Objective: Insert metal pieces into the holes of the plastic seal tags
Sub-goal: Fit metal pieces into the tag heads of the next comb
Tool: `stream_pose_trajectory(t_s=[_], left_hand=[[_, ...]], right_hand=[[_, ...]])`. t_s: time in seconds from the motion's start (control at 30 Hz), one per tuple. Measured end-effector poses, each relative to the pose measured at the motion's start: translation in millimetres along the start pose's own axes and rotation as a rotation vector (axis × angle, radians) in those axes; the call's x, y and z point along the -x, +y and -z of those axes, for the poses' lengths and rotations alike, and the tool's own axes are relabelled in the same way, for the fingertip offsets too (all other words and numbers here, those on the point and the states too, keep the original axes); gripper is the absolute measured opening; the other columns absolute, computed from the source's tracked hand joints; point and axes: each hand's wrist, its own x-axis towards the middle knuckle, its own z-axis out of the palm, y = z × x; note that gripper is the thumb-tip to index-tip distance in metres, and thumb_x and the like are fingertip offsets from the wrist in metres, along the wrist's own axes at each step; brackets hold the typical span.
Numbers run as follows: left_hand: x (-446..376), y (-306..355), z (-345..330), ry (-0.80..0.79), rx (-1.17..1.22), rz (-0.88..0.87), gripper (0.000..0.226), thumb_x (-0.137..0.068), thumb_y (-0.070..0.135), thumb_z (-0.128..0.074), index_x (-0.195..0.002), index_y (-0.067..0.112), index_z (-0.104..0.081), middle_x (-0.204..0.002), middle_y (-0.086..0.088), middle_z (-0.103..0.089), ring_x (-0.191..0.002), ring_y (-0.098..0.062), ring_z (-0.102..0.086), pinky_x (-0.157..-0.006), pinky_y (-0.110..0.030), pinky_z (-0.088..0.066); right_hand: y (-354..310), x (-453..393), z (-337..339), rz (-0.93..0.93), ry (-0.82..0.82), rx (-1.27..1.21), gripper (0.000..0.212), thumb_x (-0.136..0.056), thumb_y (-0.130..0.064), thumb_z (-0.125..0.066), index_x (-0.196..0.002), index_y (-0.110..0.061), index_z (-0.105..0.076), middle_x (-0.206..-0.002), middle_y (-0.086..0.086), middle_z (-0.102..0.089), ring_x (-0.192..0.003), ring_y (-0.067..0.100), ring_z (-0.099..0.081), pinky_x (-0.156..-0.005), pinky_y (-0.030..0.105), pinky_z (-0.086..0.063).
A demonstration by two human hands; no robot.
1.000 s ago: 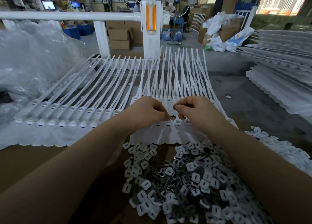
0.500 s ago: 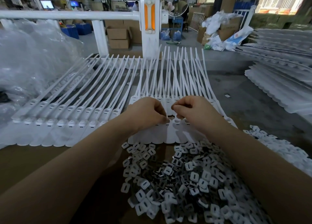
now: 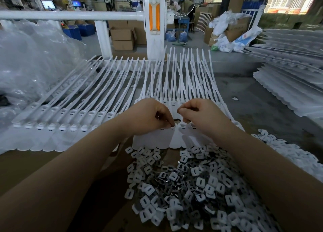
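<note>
Working spot: I see both hands over the seal tags (image 3: 153,138) lying flat in a row.
Left hand (image 3: 148,115): fingertips curled, pinching at a tag's hole.
Right hand (image 3: 201,114): fingers curled; its contents I cannot tell.
Metal pieces (image 3: 188,188): heaped just below the tags, between my forearms.

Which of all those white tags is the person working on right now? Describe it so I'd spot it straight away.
Start at the white post with orange strips and follow the fan of straps down to the sheet of seal tags under both hands. The left hand presses its fingertips on one tag head. Unlike its neighbours, that tag sits at the split in the sheet between the hands.
</note>
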Motion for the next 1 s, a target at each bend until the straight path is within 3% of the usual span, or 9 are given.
stream_pose_trajectory(t_s=[0.23,0.43,0.57,0.83,1.0], left_hand=[[0,-2,2,0.014,0.071,0.016,0.012,-0.079,0.017,-0.08,-0.083,0.029,-0.079,-0.077,0.018,-0.073,-0.074,0.004,-0.067,-0.066,-0.007,-0.048],[-1,-4,5,0.016,0.049,0.011,0.012,-0.077,0.017,-0.081,-0.078,0.027,-0.075,-0.074,0.016,-0.072,-0.072,0.003,-0.067,-0.067,-0.01,-0.051],[0,-5,4,0.012,0.077,0.033,0.009,-0.077,0.018,-0.081,-0.08,0.025,-0.076,-0.077,0.01,-0.074,-0.073,0.0,-0.069,-0.074,-0.018,-0.055],[-1,-6,4,-0.003,0.092,0.044,0.008,-0.078,0.018,-0.08,-0.083,0.023,-0.076,-0.077,0.01,-0.073,-0.072,-0.001,-0.068,-0.07,-0.014,-0.054],[0,-7,4,-0.01,0.086,0.042,0.008,-0.079,0.017,-0.08,-0.084,0.021,-0.076,-0.076,0.009,-0.073,-0.071,-0.001,-0.068,-0.068,-0.012,-0.052]], right_hand=[[-2,3,2,0.078,-0.065,-0.002,0.011,-0.089,-0.023,-0.067,-0.08,-0.03,-0.069,-0.073,-0.009,-0.069,-0.068,-0.001,-0.063,-0.061,0.013,-0.047],[-14,13,10,0.282,-0.579,0.143,0.006,-0.082,-0.024,-0.076,-0.083,-0.03,-0.074,-0.081,-0.013,-0.072,-0.072,0.007,-0.065,-0.068,0.021,-0.052],[-19,17,9,0.317,-0.806,0.241,0.011,-0.081,-0.022,-0.078,-0.091,-0.024,-0.077,-0.092,-0.011,-0.074,-0.088,0.012,-0.069,-0.089,0.039,-0.054],[-22,20,5,0.324,-0.851,0.315,0.015,-0.078,-0.03,-0.08,-0.091,-0.035,-0.076,-0.093,-0.019,-0.071,-0.09,-0.001,-0.065,-0.09,0.036,-0.053],[-21,20,5,0.331,-0.826,0.327,0.01,-0.085,-0.03,-0.074,-0.094,-0.028,-0.077,-0.09,-0.016,-0.073,-0.086,0.0,-0.066,-0.088,0.029,-0.053]])
